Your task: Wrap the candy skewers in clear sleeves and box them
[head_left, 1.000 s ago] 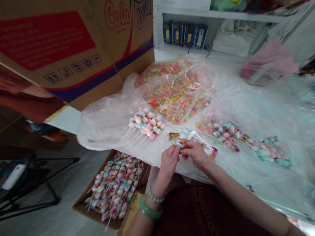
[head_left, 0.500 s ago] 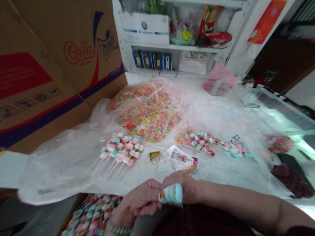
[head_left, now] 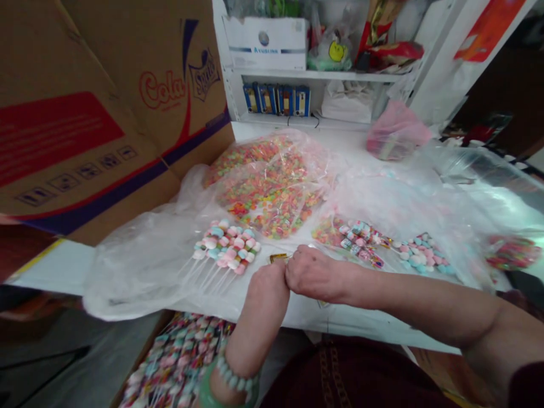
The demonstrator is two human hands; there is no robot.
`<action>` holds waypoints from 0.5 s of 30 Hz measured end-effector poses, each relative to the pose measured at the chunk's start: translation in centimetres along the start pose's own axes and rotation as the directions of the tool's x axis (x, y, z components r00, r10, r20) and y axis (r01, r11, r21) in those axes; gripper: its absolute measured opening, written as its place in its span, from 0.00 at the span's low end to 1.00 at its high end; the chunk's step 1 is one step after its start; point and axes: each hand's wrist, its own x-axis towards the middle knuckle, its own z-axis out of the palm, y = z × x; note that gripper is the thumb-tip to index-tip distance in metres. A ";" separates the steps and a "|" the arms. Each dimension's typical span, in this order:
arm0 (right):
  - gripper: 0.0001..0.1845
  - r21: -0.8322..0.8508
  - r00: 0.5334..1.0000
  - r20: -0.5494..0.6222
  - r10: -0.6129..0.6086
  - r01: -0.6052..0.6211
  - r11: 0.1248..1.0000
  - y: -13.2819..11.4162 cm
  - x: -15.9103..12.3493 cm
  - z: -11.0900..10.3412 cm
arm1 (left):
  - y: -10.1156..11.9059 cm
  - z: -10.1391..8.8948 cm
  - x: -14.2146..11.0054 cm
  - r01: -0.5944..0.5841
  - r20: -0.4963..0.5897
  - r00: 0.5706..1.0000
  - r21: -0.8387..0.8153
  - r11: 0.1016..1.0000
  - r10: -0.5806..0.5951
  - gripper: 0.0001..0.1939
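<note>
Nearest to me, under the tabletop's near edge, an open box is crowded with wrapped marshmallow sticks. Just inside that edge, over the tabletop, the 2 hands meet, touching. The right hand is curled narrow like a fist; the left hand, beaded bracelet and green bangle at its wrist, shows only its back, so I can't tell how tightly its fingers close. Nor can I see what either one holds. A bit of card peeks out below the right one.

Right beyond the fingertips lie the gold ties, partly covered. Bare marshmallow skewers sit to the left, sticks toward the near edge, with a narrow strip of open white between them and the left wrist. Past the right forearm are wrapped skewers, then loose-looking marshmallows, crowding that side.

Farther back, a clear bag of small bright pieces fills the middle, hemmed on the left by a tall cardboard carton. A pink bag sits near the back, right of 4 blue boxes on the shelf.
</note>
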 end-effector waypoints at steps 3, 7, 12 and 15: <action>0.11 0.039 0.996 0.001 0.094 -0.094 0.995 1.0 0.8 1.9 | 0.1 0.9 -0.1 0.058 -0.115 0.992 -0.005 0.998 -0.058 0.16; 0.09 0.724 0.874 -0.037 0.484 -0.311 0.616 2.5 1.4 4.2 | -1.6 3.1 -0.1 -0.021 -0.254 0.967 -0.155 0.988 -0.019 0.08; 0.13 0.835 0.863 0.000 0.505 -0.278 0.475 3.1 0.2 5.4 | -4.5 4.2 0.6 -0.006 -0.192 0.973 -0.581 0.814 -0.129 0.12; 0.08 0.835 0.829 -0.098 0.550 -0.232 0.498 3.7 -1.3 5.5 | -5.0 3.3 0.1 0.431 0.269 0.890 -0.760 0.486 -0.370 0.22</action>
